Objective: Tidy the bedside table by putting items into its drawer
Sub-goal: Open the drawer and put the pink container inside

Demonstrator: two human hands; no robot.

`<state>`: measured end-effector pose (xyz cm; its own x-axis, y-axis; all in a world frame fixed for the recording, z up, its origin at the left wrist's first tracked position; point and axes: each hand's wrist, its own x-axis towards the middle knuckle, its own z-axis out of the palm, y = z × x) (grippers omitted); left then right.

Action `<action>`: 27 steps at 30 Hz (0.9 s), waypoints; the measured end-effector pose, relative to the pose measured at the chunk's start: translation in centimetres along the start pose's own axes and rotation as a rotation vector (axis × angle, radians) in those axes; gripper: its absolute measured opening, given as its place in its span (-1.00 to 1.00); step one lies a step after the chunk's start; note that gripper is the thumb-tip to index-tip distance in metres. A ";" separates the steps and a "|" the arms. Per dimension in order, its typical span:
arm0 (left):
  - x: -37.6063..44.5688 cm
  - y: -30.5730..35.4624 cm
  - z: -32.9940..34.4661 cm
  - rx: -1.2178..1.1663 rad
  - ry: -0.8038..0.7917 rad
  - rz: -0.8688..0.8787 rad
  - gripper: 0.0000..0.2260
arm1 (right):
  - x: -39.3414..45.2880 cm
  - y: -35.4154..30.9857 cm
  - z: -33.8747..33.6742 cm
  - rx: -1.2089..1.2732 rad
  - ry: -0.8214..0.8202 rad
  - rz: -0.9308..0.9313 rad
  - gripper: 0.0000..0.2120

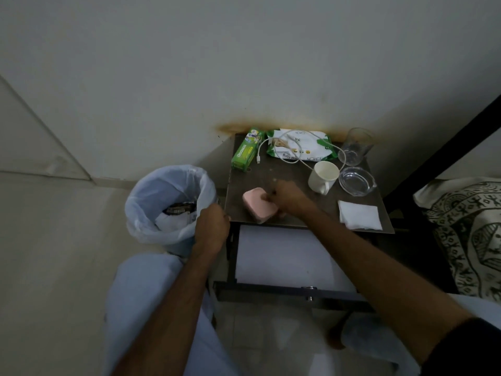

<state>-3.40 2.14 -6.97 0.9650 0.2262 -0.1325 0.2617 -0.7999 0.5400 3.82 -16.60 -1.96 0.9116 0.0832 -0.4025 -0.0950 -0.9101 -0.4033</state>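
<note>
Right hand [287,198] is clamped on the pink case [257,203] near the bedside table's [303,207] front edge; lift it clear, then lower it flat into the open drawer [282,256] below. Left hand [212,226] is fisted; can't tell what it holds.

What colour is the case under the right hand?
Pale pink case, seen in the head view.

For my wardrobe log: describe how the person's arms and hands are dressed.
Both forearms are bare. The left hand and right hand wear no gloves; no rings or watch are visible. A dark sleeve covers the right upper arm at the frame's corner. The left arm shows no sleeve.
</note>
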 end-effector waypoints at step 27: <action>0.1 1.4 -1.3 -0.012 -0.053 -0.098 -0.80 | -5.7 2.2 13.7 0.102 -0.357 0.320 -0.51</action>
<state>-2.95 1.75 -5.09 0.9343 0.2730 -0.2292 0.3551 -0.7688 0.5318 -7.03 -13.52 -11.79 0.6379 -0.0436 -0.7689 -0.4028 -0.8698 -0.2849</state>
